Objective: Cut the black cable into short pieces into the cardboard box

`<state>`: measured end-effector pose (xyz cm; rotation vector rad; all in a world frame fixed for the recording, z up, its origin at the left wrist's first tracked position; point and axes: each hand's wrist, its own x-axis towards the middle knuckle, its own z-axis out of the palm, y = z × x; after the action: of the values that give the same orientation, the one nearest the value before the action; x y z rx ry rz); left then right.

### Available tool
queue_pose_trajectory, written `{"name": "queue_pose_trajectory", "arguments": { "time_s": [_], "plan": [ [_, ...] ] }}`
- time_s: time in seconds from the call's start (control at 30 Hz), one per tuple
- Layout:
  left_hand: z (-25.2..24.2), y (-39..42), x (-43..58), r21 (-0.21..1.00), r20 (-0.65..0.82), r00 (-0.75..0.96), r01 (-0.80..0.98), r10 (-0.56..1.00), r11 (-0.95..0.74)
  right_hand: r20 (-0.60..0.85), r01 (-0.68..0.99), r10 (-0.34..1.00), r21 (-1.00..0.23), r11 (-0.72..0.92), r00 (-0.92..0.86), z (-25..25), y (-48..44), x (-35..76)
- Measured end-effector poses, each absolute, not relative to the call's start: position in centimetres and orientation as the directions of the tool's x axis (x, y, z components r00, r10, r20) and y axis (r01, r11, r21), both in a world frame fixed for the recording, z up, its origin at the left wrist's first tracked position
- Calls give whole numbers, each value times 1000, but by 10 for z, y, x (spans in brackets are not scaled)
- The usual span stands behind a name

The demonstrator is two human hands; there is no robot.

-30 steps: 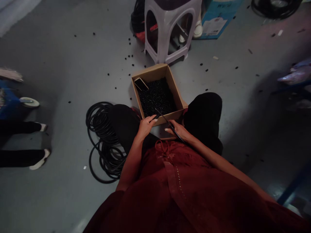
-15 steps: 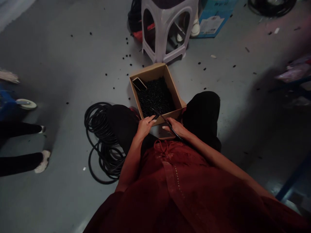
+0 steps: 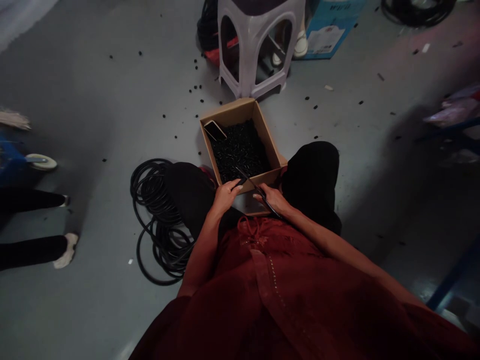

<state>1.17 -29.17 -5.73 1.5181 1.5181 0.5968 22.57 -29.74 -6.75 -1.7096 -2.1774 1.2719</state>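
From the head view, our right hand (image 3: 273, 199) grips a slim black tool (image 3: 259, 190), its far end over the cardboard box (image 3: 231, 111) of small black pieces (image 3: 240, 150) at twelve o'clock. Our left hand (image 3: 225, 196) curls beside it, anything in its fingers hidden. A phone (image 3: 215, 130) lies in the box; black tubing (image 3: 159, 220) coils at nine o'clock.
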Motion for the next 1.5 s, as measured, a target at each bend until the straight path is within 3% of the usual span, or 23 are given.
{"name": "queue_pose_trajectory", "arguments": {
  "time_s": [0.2, 0.47, 0.93, 1.5],
  "plan": [
    [-51, -290, 15, 847, -408, 147, 429, 901, 313, -412, 793, 846, -609, 22, -339, -72, -297, 227],
    [-54, -286, 14, 868, -434, 197, 354, 879, 349, -407, 810, 848, -584, 44, -339, -73, -297, 228],
    [-57, -285, 14, 864, -436, 128, 335, 891, 375, -408, 833, 870, -554, 5, -277, -87, -296, 226],
    [-38, -288, 12, 880, -455, 53, 175, 889, 441, -435, 687, 855, -714, -136, -283, -90, -298, 227]
  ]
}}
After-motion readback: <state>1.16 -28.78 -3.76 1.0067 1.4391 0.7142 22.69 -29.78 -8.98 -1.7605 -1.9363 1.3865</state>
